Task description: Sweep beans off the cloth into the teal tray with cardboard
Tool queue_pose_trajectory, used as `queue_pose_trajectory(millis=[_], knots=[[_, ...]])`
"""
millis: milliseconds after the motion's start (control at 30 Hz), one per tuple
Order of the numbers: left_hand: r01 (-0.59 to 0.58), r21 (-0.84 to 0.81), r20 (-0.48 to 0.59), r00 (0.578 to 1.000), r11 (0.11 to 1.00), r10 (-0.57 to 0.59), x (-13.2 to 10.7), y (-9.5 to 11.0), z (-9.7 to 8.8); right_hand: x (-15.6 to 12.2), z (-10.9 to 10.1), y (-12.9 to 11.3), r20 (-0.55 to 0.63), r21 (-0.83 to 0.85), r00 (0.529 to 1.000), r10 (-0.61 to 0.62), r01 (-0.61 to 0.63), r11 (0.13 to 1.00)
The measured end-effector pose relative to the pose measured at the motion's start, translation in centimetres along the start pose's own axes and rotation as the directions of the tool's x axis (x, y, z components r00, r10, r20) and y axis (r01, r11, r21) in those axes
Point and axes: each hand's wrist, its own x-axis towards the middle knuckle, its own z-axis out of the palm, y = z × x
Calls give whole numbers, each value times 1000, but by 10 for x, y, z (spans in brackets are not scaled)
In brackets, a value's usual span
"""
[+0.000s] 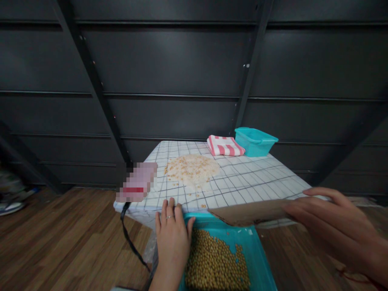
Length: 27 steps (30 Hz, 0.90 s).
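Observation:
My left hand lies with fingers stretched over the table's front edge, its thumb by the rim of a turquoise bin. Yellow soybeans cover much of the bin's floor, just below the table edge. Between the fingers and thumb of my right hand is a flat brown piece of cardboard, held above the bin's far rim. A spread of white grains mixed with soybeans lies on the checked tablecloth. A few loose beans sit close to the front edge.
At the back right stand a folded pink-and-white striped towel and a second turquoise bin. A blurred pink item rests at the left edge, with a black strap hanging down. A dark panelled wall rises behind the table.

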Motion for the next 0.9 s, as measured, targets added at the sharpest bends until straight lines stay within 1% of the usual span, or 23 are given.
queue_pose_trajectory(millis=[33,167,367,567,733,900], knots=[[-1,6,2,1000,1000,1,0,0,0,5,0,-1,-6,11,1000,-20,20,1000],[-6,20,-3,1000,1000,6,-1,0,0,22,2,-3,45,-22,998,-46,47,999],[-7,27,-17,1000,1000,8,-1,2,-1,26,9,-2,69,-17,996,-47,49,999],[-2,23,-31,1000,1000,3,0,3,-5,25,20,3,5,-92,995,-103,103,990],[5,20,-34,999,1000,-5,0,4,-5,25,20,2,-37,-54,998,-52,50,997],[17,30,-50,999,999,-16,0,5,-4,30,19,-1,-20,-42,997,-70,69,997]])
